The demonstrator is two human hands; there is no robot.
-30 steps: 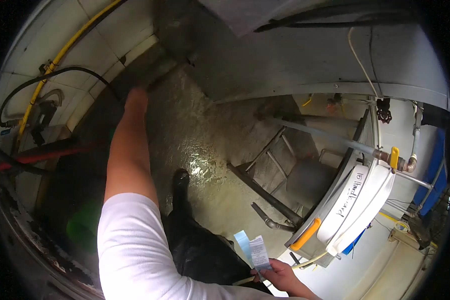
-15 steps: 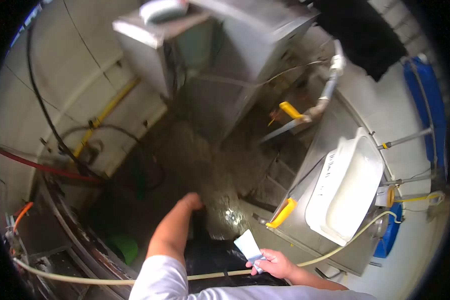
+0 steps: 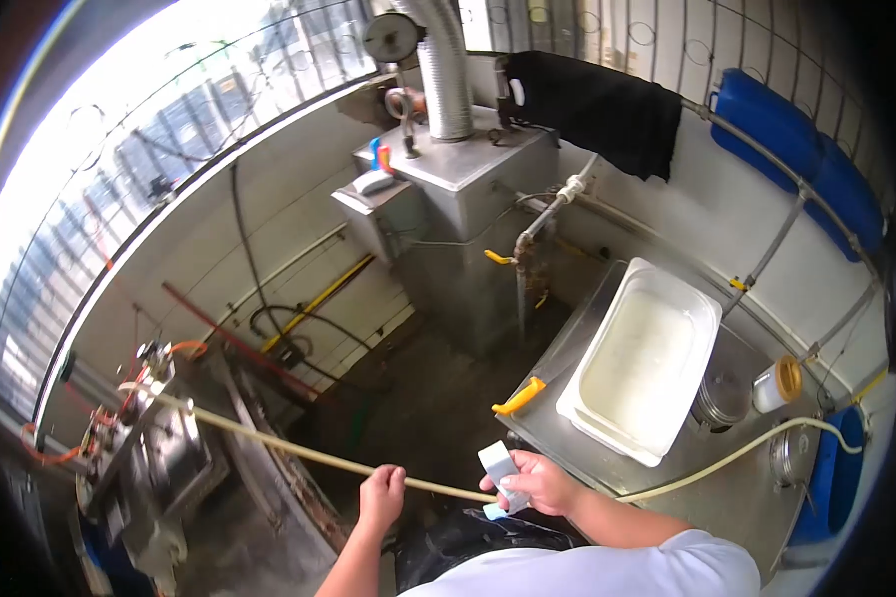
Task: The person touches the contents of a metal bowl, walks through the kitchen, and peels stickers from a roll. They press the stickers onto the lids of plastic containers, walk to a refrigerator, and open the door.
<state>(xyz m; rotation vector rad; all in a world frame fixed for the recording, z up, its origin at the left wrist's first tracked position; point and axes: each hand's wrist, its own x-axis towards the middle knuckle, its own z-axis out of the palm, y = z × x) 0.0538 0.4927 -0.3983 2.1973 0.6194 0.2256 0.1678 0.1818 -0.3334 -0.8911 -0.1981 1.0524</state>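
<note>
My right hand (image 3: pixel 540 484) is closed on a small white-and-light-blue box-like object (image 3: pixel 498 460), held upright in front of my body. What kind of object it is I cannot make out. A pale hose (image 3: pixel 269 438) runs across in front of me from the left, passing by both hands. My left hand (image 3: pixel 380 497) makes a fist where it overlaps this hose; whether the fingers grip it is not clear. To the right of my right hand, a white rectangular tub (image 3: pixel 639 363) with whitish contents sits on a metal table (image 3: pixel 592 478).
A yellow handle (image 3: pixel 519 396) sticks out at the table's corner. Behind the tub stand a metal pot (image 3: pixel 722 393) and a yellow-lidded jar (image 3: pixel 778 384). Ahead is a metal boiler-like box (image 3: pixel 458 259) with pipes. Metal equipment (image 3: pixel 179 448) stands at the left, blue containers (image 3: pixel 796 149) at the right.
My view has tilted up, showing the window bars. The left hand has come up from low over the floor to the hose. The right hand still holds the small object, now turned more upright.
</note>
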